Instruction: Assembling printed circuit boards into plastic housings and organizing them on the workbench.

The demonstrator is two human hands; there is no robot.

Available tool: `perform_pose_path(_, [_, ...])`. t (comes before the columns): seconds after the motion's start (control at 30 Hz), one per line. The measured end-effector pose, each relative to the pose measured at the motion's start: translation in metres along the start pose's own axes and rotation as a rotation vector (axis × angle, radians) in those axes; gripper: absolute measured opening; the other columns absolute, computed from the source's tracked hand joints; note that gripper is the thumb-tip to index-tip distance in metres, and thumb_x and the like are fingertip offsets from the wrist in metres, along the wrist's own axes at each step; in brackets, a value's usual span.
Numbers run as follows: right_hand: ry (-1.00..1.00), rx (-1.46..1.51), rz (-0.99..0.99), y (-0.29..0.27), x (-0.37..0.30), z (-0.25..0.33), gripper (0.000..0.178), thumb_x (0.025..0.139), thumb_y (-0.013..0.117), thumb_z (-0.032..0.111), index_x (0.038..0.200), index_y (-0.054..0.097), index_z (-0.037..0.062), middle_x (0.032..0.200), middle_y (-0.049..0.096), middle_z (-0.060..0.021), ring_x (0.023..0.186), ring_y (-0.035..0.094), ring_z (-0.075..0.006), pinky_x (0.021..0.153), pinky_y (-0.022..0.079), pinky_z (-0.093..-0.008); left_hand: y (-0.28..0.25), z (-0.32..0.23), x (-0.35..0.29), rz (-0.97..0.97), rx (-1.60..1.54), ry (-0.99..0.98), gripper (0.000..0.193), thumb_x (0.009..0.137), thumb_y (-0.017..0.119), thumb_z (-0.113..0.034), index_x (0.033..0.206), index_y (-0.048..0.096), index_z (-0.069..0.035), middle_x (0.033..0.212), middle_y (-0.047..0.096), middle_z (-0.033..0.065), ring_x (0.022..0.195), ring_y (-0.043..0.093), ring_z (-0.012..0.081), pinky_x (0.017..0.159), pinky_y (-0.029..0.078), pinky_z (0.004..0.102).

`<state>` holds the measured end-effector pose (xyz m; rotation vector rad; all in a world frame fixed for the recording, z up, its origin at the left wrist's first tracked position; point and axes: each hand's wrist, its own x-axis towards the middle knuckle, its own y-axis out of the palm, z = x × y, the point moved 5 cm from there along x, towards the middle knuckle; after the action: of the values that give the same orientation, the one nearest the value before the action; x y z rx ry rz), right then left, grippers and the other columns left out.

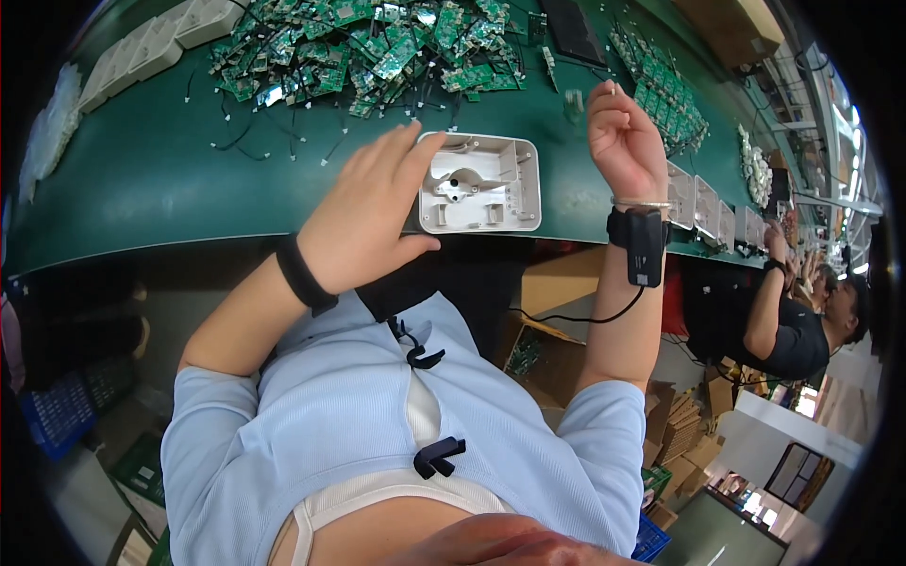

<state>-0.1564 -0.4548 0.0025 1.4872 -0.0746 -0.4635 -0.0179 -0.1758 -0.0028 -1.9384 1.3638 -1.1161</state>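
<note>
A white plastic housing (525, 203) lies open side up at the bench's near edge, with ribs, posts and a round recess inside. My left hand (373, 212) rests against its left side, fingers stretched out and thumb apart near its lower corner. Up and to the right of the housing, my right hand (628, 141) is raised with the fingers curled in. A tiny whitish bit shows at its fingertips, too small to name. Just left of these fingers is a small green circuit board (574, 106), smeared by motion; whether it hangs from the hand I cannot tell.
A large heap of green circuit boards (396, 57) with black leads covers the far bench. More boards (670, 99) lie in rows at right, near a black tray (573, 33). White housings (142, 57) line the far left; others (703, 203) stand at right. A co-worker (788, 321) sits further right.
</note>
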Motion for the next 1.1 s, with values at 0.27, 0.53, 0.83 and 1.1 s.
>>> perform_pose_path(0.27, [-0.485, -0.505, 0.106, -0.011, -0.056, -0.049, 0.018, 0.108, 0.054, 0.008, 0.117, 0.065, -0.0035, 0.119, 0.068, -0.0136, 0.098, 0.067, -0.0192, 0.077, 0.054, -0.0272, -0.001, 0.007, 0.002, -0.046, -0.236, -0.084, 0.103, 0.068, 0.090, -0.016, 0.154, 0.036, 0.000, 0.153, 0.043, 0.0263, 0.136, 0.047, 0.0456, 0.115, 0.040, 0.0478])
perform_pose_path(0.53, [-0.789, -1.386, -0.126, -0.019, -0.088, -0.135, 0.012, 0.097, 0.071, 0.000, 0.108, 0.073, -0.0031, 0.109, 0.074, -0.0104, 0.092, 0.066, -0.0129, 0.079, 0.052, -0.0252, 0.001, -0.003, 0.003, -0.089, -0.365, -0.048, 0.099, 0.069, 0.088, -0.013, 0.154, 0.037, -0.004, 0.149, 0.045, 0.0225, 0.137, 0.048, 0.0431, 0.114, 0.042, 0.0464])
perform_pose_path(0.83, [-0.815, -1.611, -0.160, -0.032, -0.087, -0.142, 0.015, 0.093, 0.074, -0.005, 0.109, 0.074, -0.0032, 0.106, 0.075, -0.0088, 0.095, 0.069, -0.0121, 0.084, 0.053, -0.0235, 0.001, -0.014, 0.004, -0.080, -0.394, 0.002, 0.099, 0.069, 0.084, -0.007, 0.155, 0.034, -0.006, 0.149, 0.042, 0.0206, 0.136, 0.048, 0.0411, 0.111, 0.046, 0.0436])
perform_pose_path(1.1, [-0.945, -1.877, -0.156, -0.008, -0.095, -0.159, 0.015, 0.092, 0.074, -0.007, 0.107, 0.073, -0.0037, 0.102, 0.075, -0.0081, 0.087, 0.067, -0.0100, 0.077, 0.053, -0.0219, 0.006, -0.022, -0.003, -0.107, -0.463, -0.019, 0.098, 0.070, 0.076, 0.000, 0.155, 0.029, -0.006, 0.150, 0.034, 0.0217, 0.133, 0.049, 0.0452, 0.106, 0.049, 0.0446])
